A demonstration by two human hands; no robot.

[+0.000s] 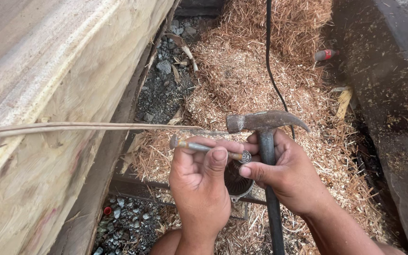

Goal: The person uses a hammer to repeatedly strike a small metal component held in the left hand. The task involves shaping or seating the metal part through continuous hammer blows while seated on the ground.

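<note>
- The left hand [199, 182] is closed around a long metal bolt [208, 148]; the thumb and the fingers pinch its shaft, and it lies almost level, with the round patterned head toward the right.
- The right hand [286, 172] is wrapped tightly around the dark handle of a claw hammer [264, 122], just below the head. The hammer stands upright, its claw curving to the right.
- The two hands are touching each other, and the head of the bolt is just beside the hammer handle.
- Under the hands there is a dark round metal part [239, 184]; I cannot tell what it is.
- The ground is covered with a thick layer of sawdust and wood shavings [242, 80], with grey gravel [164, 85] beside it.
- On the left, a big pale timber beam [43, 94] fills the view, and a thin strip [86, 126] runs across it toward the hands.
- A black cable [270, 61] lies over the sawdust.
- On the right there is a dark plank [388, 94] dusted with shavings.
</note>
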